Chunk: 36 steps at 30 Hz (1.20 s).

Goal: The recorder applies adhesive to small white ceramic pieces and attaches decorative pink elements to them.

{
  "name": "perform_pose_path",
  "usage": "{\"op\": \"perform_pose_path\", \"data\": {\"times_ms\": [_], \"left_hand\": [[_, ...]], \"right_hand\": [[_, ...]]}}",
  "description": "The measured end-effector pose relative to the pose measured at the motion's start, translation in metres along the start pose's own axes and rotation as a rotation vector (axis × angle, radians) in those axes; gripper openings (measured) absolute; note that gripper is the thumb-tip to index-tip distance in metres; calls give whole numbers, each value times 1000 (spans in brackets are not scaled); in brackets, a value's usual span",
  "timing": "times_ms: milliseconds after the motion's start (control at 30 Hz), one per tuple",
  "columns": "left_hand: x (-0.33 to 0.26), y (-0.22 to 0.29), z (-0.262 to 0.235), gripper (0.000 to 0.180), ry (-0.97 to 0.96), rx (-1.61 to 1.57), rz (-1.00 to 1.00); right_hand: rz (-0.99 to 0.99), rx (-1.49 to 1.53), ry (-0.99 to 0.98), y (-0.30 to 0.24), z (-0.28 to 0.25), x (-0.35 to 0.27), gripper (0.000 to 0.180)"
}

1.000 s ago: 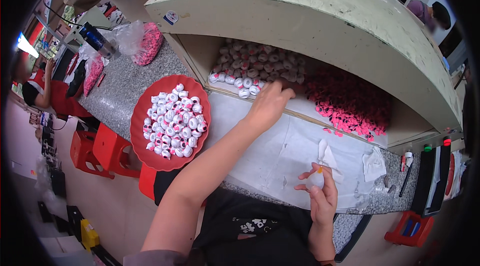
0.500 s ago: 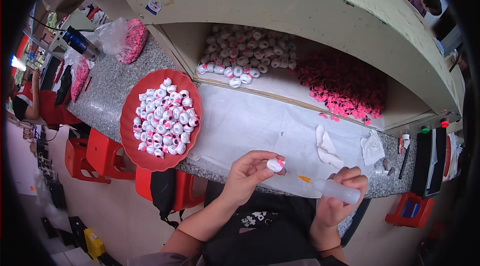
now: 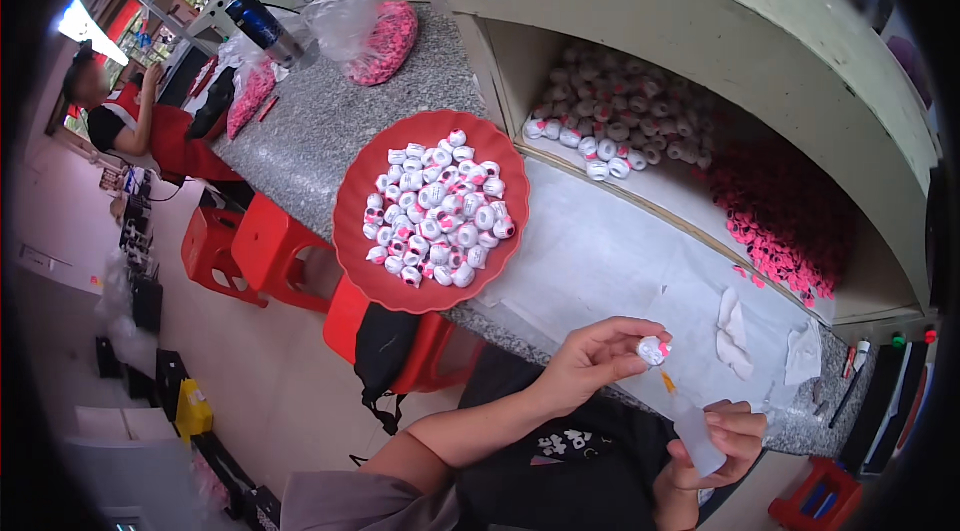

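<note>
Pinched between the thumb and fingers of the left hand (image 3: pixel 590 363) was a small, rounded white piece with a pink patch (image 3: pixel 652 352), while the right hand (image 3: pixel 727 449) was wrapped around a cloudy-white plastic squeeze bottle with a thin orange tip (image 3: pixel 700 443). Both were off to the right of the round, scalloped red bowl (image 3: pixel 349 206) and closer to the person. A second earlier that left hand was in among the white pieces heaped (image 3: pixel 625 111) up and right of the bowl; then it held one with the tip well apart. Now the tip sat just below it, so I'd guess both hands were busy with that one piece. Couldn't tell if they touched. Looks-wise: mostly white, pink on its right side, much like the bowl's pile.
</note>
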State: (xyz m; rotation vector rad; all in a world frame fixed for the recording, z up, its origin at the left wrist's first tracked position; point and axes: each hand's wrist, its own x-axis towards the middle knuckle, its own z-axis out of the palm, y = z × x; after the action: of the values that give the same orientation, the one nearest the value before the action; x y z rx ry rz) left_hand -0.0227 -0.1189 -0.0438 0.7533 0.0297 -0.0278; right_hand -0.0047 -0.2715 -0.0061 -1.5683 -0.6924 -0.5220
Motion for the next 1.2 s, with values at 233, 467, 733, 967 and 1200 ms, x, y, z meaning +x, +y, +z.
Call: {"op": "perform_pose_path", "data": {"times_ms": [233,467,733,967,1200], "left_hand": [[-4,4,0,32,63,40,43],[-3,2,-2,33,57,69,36],[-3,0,1,32,71,78,64],[0,-1,3,32,66,78,62],[-2,3,-1,32,63,94,61]], "right_hand": [[53,45,-111,3,0,2,41],[50,42,-152,2,-3,4,42],[79,92,-173,2,-12,1,50],[24,114,-154,5,-9,2,52],[48,67,-194,4,-1,4,43]]}}
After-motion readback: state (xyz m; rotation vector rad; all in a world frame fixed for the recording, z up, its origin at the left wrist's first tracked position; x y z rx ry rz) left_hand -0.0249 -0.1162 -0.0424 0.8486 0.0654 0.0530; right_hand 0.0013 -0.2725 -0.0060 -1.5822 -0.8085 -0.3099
